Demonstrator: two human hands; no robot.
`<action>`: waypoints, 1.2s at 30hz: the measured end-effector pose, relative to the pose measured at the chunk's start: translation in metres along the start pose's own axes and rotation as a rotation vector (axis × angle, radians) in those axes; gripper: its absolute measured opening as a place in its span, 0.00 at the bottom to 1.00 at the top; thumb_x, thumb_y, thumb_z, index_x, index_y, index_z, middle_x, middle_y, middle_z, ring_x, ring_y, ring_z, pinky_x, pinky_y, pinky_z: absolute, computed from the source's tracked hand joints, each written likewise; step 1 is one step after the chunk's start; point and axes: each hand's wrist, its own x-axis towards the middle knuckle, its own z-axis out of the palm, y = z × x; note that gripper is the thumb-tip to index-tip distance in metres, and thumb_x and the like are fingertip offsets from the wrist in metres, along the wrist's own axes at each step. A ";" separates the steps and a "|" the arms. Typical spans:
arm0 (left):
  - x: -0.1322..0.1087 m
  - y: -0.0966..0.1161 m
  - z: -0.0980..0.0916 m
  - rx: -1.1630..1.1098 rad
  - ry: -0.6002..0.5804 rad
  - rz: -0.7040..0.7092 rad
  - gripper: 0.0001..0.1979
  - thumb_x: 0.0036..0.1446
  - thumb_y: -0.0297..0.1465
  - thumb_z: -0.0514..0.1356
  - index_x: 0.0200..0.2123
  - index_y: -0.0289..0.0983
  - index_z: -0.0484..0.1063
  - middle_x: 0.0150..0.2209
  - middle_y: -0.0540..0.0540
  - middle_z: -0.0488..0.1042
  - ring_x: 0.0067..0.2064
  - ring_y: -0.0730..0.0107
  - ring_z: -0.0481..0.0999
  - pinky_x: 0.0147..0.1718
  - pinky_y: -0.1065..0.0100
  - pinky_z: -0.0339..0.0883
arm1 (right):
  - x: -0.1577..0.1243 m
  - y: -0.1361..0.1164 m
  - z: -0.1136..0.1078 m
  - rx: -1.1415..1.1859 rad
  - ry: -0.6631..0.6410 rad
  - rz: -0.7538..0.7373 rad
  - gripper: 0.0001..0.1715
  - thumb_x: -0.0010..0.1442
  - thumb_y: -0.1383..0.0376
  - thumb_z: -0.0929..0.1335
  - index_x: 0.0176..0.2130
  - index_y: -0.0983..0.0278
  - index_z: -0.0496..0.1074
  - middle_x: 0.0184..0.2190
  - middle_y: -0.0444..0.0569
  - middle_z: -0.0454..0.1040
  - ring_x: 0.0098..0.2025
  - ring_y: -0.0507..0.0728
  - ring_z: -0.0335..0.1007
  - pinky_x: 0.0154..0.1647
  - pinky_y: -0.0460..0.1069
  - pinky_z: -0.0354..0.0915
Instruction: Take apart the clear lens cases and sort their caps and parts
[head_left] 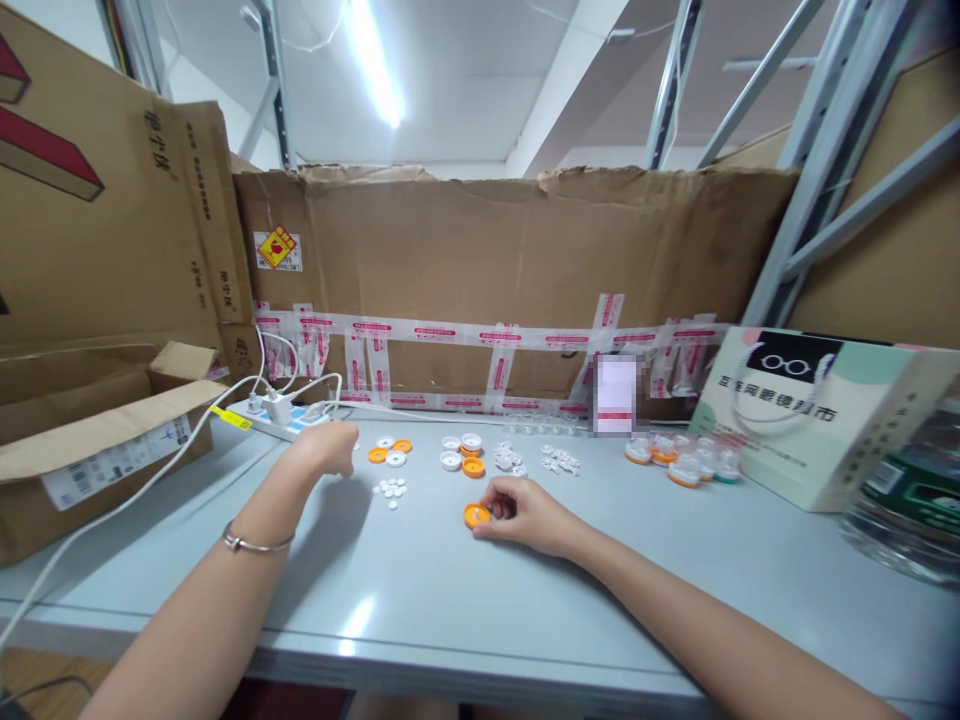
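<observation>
My right hand point(521, 512) grips an orange round cap point(472, 517) at its right edge, low over the table's middle. Something small and pale shows inside the cap. My left hand point(330, 452) is at the back left with its fingers curled downward; its fingertips are mostly hidden, and what they hold cannot be made out. Just right of it are orange and white round caps point(396, 460). Small white discs point(391, 489) lie scattered in front of those. More white and orange caps point(472, 467) sit behind my right hand, beside piles of small white parts point(510, 458).
Clear-topped round pieces with orange bases point(682, 462) are grouped at the right. Behind them stands a printed paper bag point(795, 420), with a large water bottle point(907, 510) at the edge. A power strip point(289, 418) and open carton point(97, 450) occupy the left.
</observation>
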 end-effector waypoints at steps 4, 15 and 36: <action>0.001 0.002 0.000 0.110 -0.113 -0.111 0.06 0.26 0.20 0.55 0.08 0.33 0.60 0.13 0.45 0.64 0.22 0.60 0.69 0.23 0.61 0.64 | 0.000 0.001 -0.001 0.003 -0.007 -0.013 0.15 0.40 0.57 0.71 0.28 0.64 0.69 0.22 0.40 0.61 0.24 0.48 0.54 0.23 0.43 0.52; -0.006 0.011 -0.008 0.118 -0.077 -0.060 0.04 0.38 0.22 0.54 0.18 0.33 0.68 0.22 0.41 0.71 0.27 0.63 0.70 0.27 0.67 0.62 | -0.001 -0.004 -0.004 0.120 0.033 0.019 0.16 0.42 0.57 0.71 0.30 0.65 0.68 0.21 0.40 0.62 0.22 0.47 0.54 0.22 0.43 0.53; 0.009 0.043 0.011 -0.157 0.369 0.391 0.06 0.50 0.24 0.52 0.27 0.35 0.69 0.31 0.47 0.71 0.31 0.71 0.69 0.29 0.73 0.59 | 0.009 0.006 -0.008 0.402 0.187 -0.033 0.26 0.47 0.52 0.67 0.43 0.64 0.67 0.24 0.42 0.66 0.27 0.50 0.63 0.30 0.48 0.61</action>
